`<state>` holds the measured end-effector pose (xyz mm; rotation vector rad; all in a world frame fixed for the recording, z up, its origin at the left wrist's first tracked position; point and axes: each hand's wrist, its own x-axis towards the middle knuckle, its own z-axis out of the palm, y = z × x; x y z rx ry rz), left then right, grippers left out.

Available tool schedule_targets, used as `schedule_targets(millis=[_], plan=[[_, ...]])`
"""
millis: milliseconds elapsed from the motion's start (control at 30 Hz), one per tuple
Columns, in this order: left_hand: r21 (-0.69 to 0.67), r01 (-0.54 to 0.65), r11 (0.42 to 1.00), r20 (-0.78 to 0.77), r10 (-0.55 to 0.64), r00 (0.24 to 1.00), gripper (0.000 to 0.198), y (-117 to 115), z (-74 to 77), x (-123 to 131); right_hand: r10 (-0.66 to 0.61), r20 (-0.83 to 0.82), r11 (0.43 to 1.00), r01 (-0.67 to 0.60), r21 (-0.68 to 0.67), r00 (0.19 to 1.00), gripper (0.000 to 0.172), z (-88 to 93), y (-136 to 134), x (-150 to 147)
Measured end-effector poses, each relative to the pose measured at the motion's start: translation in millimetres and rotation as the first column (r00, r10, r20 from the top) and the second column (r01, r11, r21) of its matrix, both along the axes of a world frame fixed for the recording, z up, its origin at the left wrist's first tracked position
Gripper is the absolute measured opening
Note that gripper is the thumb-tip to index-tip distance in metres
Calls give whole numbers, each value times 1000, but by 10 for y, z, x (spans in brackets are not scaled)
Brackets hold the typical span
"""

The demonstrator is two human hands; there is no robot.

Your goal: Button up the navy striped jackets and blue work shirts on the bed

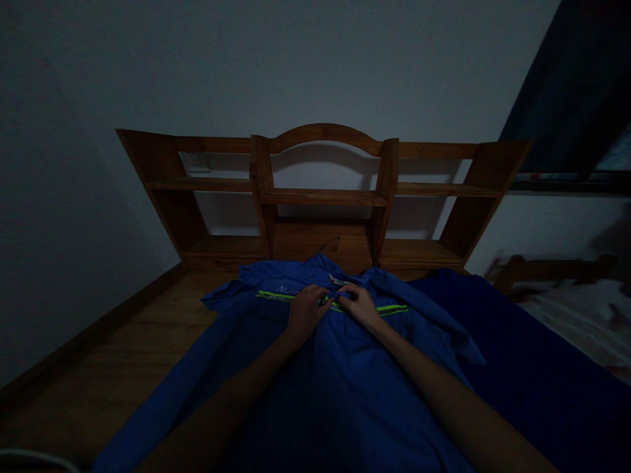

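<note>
A blue work shirt [340,381] with a neon yellow-green chest stripe lies spread front-up on a wooden bed platform [123,368]. Its collar and a small white label point toward the headboard. My left hand [305,312] and my right hand [361,305] meet at the middle of the chest, just below the collar. Both pinch the fabric along the front opening, right on the stripe. The fingertips are partly hidden in the folds.
A wooden headboard [320,197] with open shelves stands against the white wall behind the shirt. A dark blue cloth [532,368] covers the platform's right side. Further right are a low wooden rail [547,268] and pale bedding. The room is dim.
</note>
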<state>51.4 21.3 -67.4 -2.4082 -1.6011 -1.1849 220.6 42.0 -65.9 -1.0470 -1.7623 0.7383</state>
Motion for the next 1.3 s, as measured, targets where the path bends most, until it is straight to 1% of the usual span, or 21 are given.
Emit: schedule_targets(millis=[167, 400, 633, 867, 1067, 1167, 1300], plan=[[-27, 33, 999, 50, -31, 998, 14, 10, 10, 9, -39, 78, 985, 25, 171, 996, 20, 37, -69, -33], [-23, 63, 998, 52, -62, 997, 15, 6, -1, -8, -55, 102, 962, 25, 272, 993, 16, 37, -87, -52], [-42, 57, 997, 63, -55, 997, 17, 20, -27, -21, -52, 144, 956, 8, 292, 988, 16, 62, -122, -51], [-58, 20, 998, 2, -20, 1000, 24, 27, -42, -18, -40, 223, 957, -27, 289, 974, 16, 109, -150, -28], [-47, 57, 997, -97, -61, 993, 25, -38, 39, -15, -59, 198, 958, 0, 286, 978, 16, 84, -145, -39], [-28, 59, 998, -147, -63, 987, 25, -70, 80, -11, -70, 180, 956, 15, 294, 981, 16, 68, -140, -42], [-15, 78, 997, -159, -79, 984, 24, -58, 79, -18, -64, 175, 954, 9, 299, 982, 16, 77, -142, -33]])
